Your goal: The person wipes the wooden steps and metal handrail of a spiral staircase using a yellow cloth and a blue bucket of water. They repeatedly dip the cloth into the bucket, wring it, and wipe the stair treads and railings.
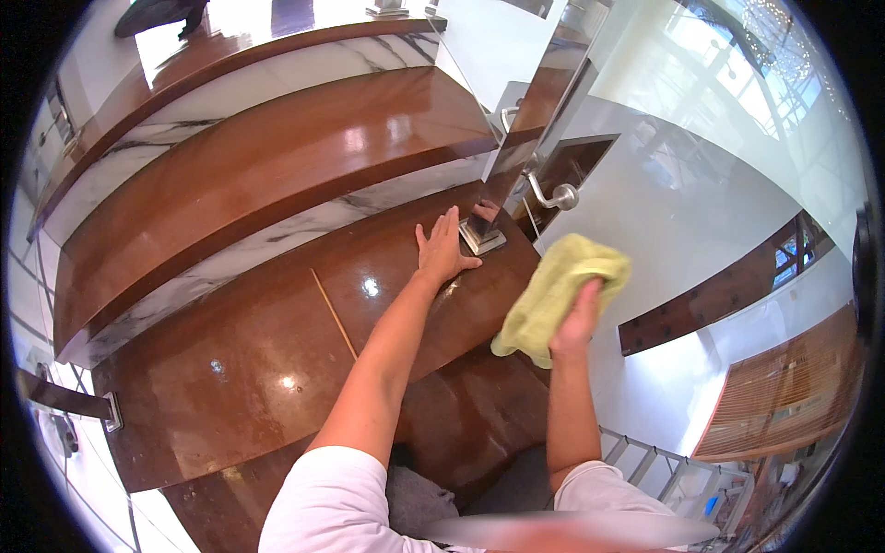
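Note:
My left hand (442, 245) rests on a glossy reddish-brown stair tread (276, 332) with its fingers spread and nothing in it. Just right of its fingertips stands the square metal base (482, 237) of a dark, shiny post. My right hand (579, 325) is raised at the right side of the stairs and grips a folded yellow-green cloth (546, 304); the thumb lies over the cloth and the other fingers are hidden behind it. A thin light-brown stick or strip (333, 314) lies across the tread, left of my left forearm.
Higher wooden treads (290, 148) rise ahead with marbled white risers (276, 242). A glass panel with a metal handrail bracket (553, 193) borders the right side. Another post base (113, 412) is at the left end. A metal ladder (650, 463) stands at the lower right.

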`<state>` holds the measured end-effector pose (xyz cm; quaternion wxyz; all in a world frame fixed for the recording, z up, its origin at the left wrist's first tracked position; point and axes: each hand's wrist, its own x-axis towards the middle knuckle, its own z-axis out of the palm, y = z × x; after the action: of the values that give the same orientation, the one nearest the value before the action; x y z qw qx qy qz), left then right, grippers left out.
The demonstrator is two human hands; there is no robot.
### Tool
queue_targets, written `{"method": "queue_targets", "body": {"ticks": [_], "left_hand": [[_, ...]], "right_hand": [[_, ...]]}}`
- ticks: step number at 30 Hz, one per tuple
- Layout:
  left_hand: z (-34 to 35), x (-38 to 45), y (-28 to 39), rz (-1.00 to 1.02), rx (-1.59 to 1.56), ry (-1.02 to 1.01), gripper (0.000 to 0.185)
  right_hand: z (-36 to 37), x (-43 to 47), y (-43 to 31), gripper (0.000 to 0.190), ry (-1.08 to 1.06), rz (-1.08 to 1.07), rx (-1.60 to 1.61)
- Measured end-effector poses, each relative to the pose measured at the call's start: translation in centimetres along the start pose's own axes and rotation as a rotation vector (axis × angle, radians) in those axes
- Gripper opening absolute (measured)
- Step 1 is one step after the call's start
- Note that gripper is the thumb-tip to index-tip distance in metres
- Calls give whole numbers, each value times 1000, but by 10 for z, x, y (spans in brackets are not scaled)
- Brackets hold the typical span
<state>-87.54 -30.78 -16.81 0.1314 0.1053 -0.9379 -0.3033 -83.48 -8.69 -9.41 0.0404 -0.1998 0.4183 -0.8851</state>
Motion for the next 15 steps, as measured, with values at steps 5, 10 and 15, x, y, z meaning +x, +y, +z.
{"method": "queue_targets", "body": {"ticks": [5,10,15], "left_hand": [[13,3,-13,88,130,-26,89],[16,6,-14,57,62,2,95],[10,7,-9,18,-78,-28,105]], "right_hand": [[-21,27,94,43,-371,168,-1040],[-42,76,133,44,-301,365,-1639],[-45,135,139,40,-295,179,-425]]}}
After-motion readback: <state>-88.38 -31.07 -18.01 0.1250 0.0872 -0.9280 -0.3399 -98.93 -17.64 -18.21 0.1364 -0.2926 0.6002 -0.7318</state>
